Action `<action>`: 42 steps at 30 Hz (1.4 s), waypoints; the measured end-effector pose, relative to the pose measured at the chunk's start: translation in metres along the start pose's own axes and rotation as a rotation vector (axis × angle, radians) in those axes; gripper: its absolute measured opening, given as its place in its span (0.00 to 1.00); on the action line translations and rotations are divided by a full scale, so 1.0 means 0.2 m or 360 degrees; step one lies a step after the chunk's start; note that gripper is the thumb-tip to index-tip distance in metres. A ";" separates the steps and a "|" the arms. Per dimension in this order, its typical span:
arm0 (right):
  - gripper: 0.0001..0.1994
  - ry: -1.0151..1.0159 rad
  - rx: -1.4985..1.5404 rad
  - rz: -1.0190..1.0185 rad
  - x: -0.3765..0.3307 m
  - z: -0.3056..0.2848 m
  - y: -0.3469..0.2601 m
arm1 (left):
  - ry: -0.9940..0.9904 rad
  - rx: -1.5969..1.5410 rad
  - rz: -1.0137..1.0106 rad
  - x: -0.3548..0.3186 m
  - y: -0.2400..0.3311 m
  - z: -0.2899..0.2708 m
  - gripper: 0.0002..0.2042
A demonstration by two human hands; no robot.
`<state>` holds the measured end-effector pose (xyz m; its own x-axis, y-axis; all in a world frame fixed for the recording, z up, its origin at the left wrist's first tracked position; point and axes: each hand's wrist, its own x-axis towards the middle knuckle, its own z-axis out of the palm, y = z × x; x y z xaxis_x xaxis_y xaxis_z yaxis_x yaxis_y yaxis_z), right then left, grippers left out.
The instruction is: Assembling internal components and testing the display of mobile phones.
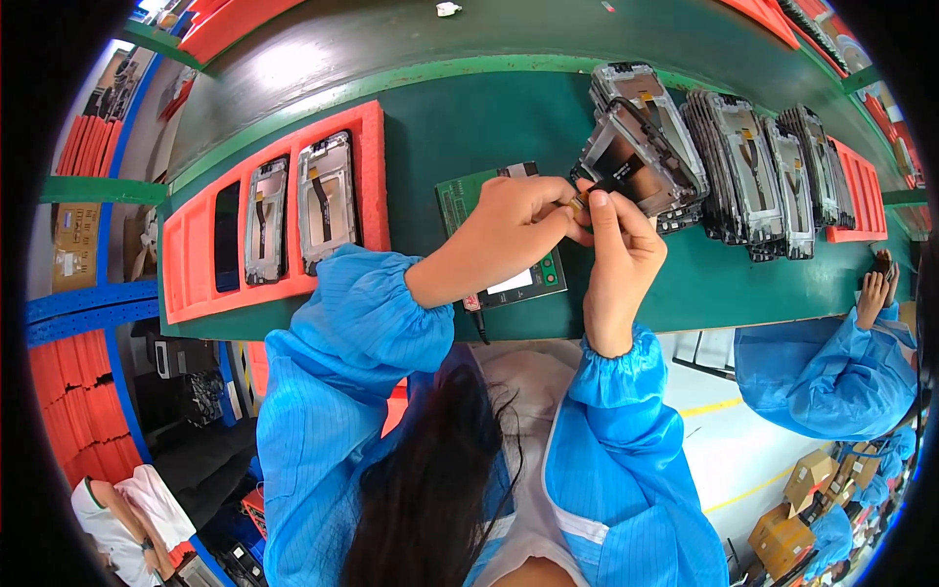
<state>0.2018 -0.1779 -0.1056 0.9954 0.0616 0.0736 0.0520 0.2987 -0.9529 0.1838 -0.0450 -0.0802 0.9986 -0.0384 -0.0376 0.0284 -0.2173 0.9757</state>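
Observation:
My left hand and my right hand meet above the bench, fingertips pinched together on a small dark and gold flex cable. Most of that cable is hidden by the fingers. Just beyond them a phone screen assembly leans tilted, its metal back and dark edge showing, against a stack of similar phone screens. Under my left hand lies a test board, green at its far end, with a lit white display and buttons in a black panel. A cable runs from its near edge.
To the left, a red foam tray holds two phone screens. Several stacked phone screens stand at the right, beside another red foam tray. A co-worker in a blue sleeve sits at the right end of the green bench.

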 end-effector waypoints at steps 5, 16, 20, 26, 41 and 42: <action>0.08 0.0014 -0.0186 -0.0122 0.01 -0.03 0.06 | 0.0008 0.0010 0.0073 0.00 -0.01 0.01 0.07; 0.07 -0.0010 -0.0254 -0.0148 0.01 -0.04 0.07 | 0.0122 0.0036 0.0118 0.00 -0.05 0.02 0.08; 0.07 -0.0003 -0.0201 -0.0143 0.01 -0.04 0.09 | 0.0186 0.0008 0.0136 0.00 -0.04 0.04 0.08; 0.08 0.0025 -0.0421 -0.0250 0.00 -0.03 0.10 | 0.0182 0.0035 0.0111 -0.01 -0.05 0.03 0.08; 0.08 0.0057 -0.0365 -0.0261 0.00 -0.02 0.10 | 0.0211 -0.0001 0.0146 0.00 -0.07 0.04 0.08; 0.08 0.0057 -0.0359 -0.0263 0.00 -0.02 0.10 | 0.0212 0.0000 0.0139 0.00 -0.06 0.04 0.08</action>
<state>0.2036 -0.1758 -0.1260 0.9739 -0.0051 0.2268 0.2265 0.0820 -0.9706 0.1823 -0.0495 -0.0942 0.9944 0.0724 0.0765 -0.0590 -0.2190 0.9739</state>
